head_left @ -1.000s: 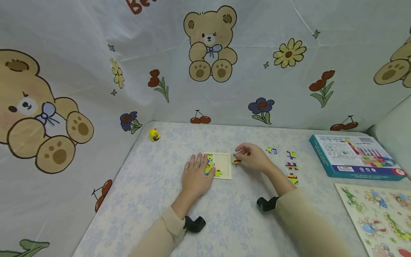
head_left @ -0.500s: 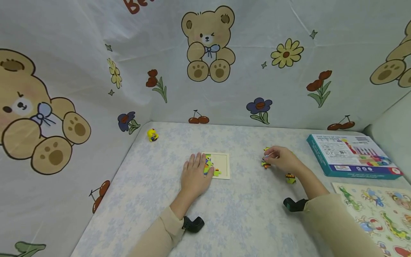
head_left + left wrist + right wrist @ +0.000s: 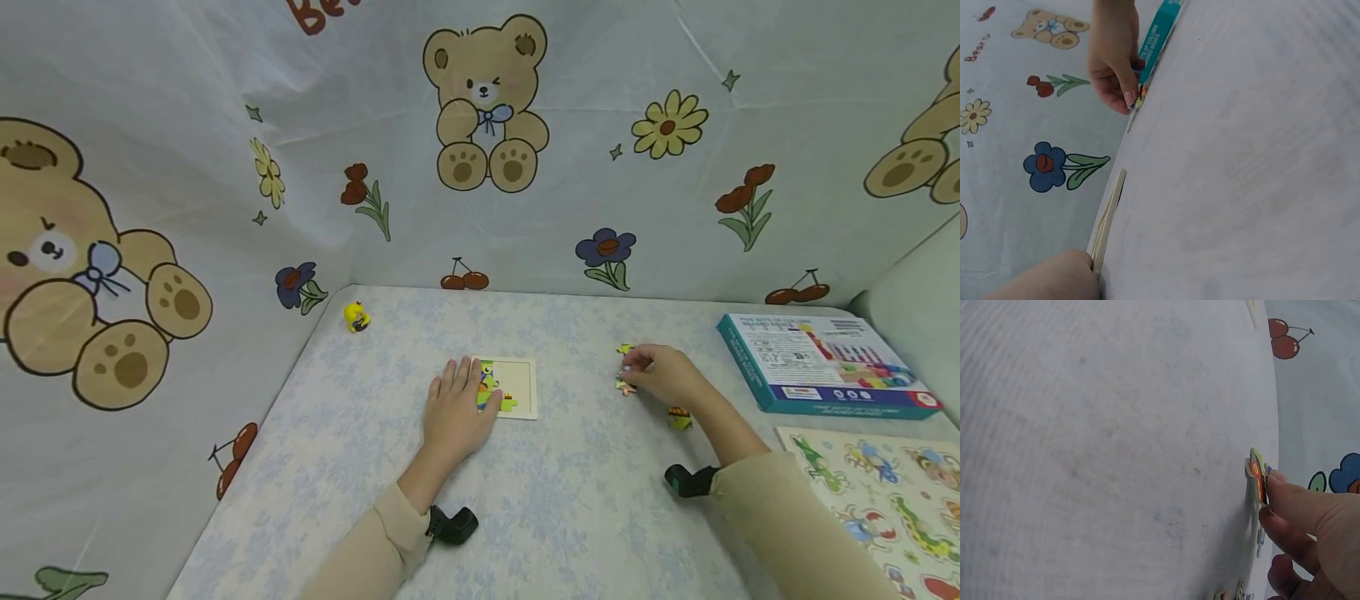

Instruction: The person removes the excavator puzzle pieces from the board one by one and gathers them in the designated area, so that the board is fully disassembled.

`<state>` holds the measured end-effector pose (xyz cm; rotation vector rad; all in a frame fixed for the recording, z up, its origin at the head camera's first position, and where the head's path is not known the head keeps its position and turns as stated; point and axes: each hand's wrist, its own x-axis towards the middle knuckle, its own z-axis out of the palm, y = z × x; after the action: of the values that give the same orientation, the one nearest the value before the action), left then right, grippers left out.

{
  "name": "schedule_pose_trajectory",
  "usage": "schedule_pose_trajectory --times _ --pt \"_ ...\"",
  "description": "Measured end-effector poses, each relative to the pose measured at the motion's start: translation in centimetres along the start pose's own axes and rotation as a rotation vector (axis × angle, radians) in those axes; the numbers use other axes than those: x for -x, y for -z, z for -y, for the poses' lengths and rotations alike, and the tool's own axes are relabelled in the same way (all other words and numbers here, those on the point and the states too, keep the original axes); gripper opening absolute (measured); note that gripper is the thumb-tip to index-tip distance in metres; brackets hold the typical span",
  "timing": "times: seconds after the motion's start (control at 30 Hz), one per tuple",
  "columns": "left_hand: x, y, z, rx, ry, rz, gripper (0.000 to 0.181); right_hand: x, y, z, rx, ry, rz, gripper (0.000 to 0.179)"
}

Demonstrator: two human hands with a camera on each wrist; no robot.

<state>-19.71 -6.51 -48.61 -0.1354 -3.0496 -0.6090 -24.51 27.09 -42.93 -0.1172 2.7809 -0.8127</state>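
My left hand (image 3: 459,417) lies with straight fingers over the left part of a small wooden puzzle tray (image 3: 528,387). Colourful jigsaw pieces (image 3: 508,403) sit in that tray, partly hidden by the hand. Right of the tray, my right hand (image 3: 663,373) pinches a jigsaw piece (image 3: 1256,477) between thumb and fingers, just over the table. A second loose piece (image 3: 624,348) lies right behind its fingertips. Another loose piece (image 3: 679,418) rests beside the right wrist. The right hand covers other pieces; a few edges show in the right wrist view.
A teal and white box (image 3: 825,362) lies at the right rear. In front of it is a flat board with printed insects (image 3: 873,500). A small yellow toy figure (image 3: 356,317) stands at the table's back left corner. Printed cloth walls (image 3: 420,225) border the table.
My right hand has moved right with the jigsaw piece, from beside the tray to the loose pieces. In the last half second it barely shifts. The left hand stays on the tray.
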Motion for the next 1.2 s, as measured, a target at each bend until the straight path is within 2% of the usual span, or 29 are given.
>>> schedule_pose_trajectory --times 0.53,0.83,1.03,1.2 --pt "0.0 0.0 0.0 0.0 -0.013 -0.015 0.074 0.2 0.0 -0.4 0.118 0.038 -0.029 0.024" --pt "0.0 -0.2 0.1 -0.001 -0.013 -0.011 0.064 0.4 -0.1 -0.2 0.174 0.087 -0.068 0.022" --pt "0.1 -0.1 0.2 0.034 -0.018 -0.024 0.056 0.7 -0.6 0.7 0.142 0.137 -0.116 0.022" --pt "0.0 0.0 0.4 0.055 -0.021 -0.023 0.053 0.7 -1.6 2.4 0.08 0.17 -0.12 0.024"
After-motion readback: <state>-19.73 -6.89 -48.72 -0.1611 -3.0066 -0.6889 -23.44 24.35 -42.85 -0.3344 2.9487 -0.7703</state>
